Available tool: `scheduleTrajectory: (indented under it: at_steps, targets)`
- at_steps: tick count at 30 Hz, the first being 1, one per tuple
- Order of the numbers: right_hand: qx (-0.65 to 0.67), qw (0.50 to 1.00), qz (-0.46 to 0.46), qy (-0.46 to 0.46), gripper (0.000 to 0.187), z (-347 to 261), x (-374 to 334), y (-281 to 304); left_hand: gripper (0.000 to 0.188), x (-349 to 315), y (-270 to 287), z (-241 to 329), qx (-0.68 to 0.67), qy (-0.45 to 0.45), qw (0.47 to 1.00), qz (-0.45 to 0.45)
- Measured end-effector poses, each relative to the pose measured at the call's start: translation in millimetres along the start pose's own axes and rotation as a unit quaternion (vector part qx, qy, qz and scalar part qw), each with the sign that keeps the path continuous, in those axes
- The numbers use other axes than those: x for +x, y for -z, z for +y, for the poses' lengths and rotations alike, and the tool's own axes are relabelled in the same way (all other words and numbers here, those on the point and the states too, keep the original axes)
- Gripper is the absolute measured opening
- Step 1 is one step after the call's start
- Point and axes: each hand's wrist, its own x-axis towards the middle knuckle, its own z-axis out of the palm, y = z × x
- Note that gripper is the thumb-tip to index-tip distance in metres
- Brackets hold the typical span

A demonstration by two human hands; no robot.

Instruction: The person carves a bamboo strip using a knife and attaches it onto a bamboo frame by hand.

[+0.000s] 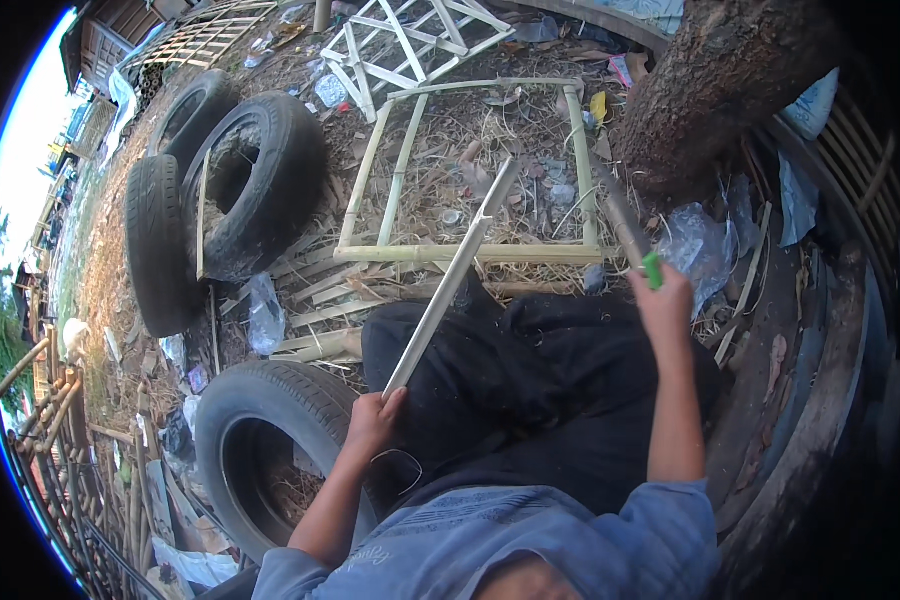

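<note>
My left hand (pixel 374 422) is closed round the lower end of a long split bamboo strip (pixel 448 285), which slants up and away over my lap. A nick with a raised splinter shows on its upper part. In my right hand (pixel 665 302) is a long-bladed knife (pixel 622 217), its blade pointing away from me and its grip partly bright green. The blade is apart from the strip and somewhat blurred by motion. Beyond my knees, a rectangular bamboo frame (pixel 470 253) lies on the ground, with one extra crosspiece near its left side.
Old tyres (pixel 305 190) stand at the left, and another tyre (pixel 232 390) lies beside my left arm. A tree trunk (pixel 715 95) leans at the far right near clear plastic (pixel 692 245). A lattice of pale strips (pixel 410 45) lies at the back. Bamboo scraps litter the ground.
</note>
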Motion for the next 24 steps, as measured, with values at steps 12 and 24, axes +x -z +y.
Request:
scheduleTrajectory:
  at_steps: [12, 24]
  targets:
    - [0.181, 0.981, -0.075, -0.002, 0.026, -3.0, -80.6, 3.6, 0.039, -20.3, 3.0, 92.7, -0.256, 0.013, 0.931, -0.260]
    - [0.462, 0.874, -0.131, -0.074, 0.017, -62.7, -103.9, -51.9, 0.033, -29.3, -76.2, 127.8, -0.334, -0.143, 0.785, -0.502]
